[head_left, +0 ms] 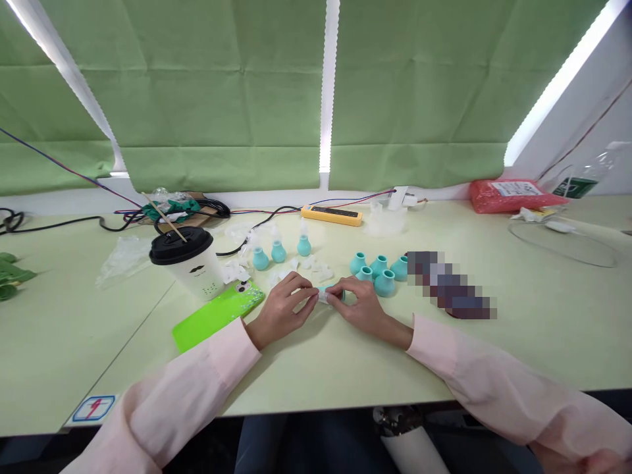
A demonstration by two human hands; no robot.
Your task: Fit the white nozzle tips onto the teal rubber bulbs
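Between my two hands, low over the middle of the table, is a small white cylindrical piece point(322, 297). My left hand point(291, 304) pinches it from the left, and the fingertips of my right hand point(359, 304) close on its right side. A teal bulb partly shows behind my right fingers. Just beyond my right hand stand several open-necked teal bulbs point(384, 283). Farther back on the left, three teal bulbs point(278, 251) stand upright with clear tips on top. Small white scraps point(320, 271) lie between the two groups.
A lidded paper cup point(197, 273) and a green phone case point(212, 317) are left of my hands. A yellow power strip point(332, 215) lies at the back, with cables beside it. At right are a blurred dark object point(457, 289) and a red package point(511, 196).
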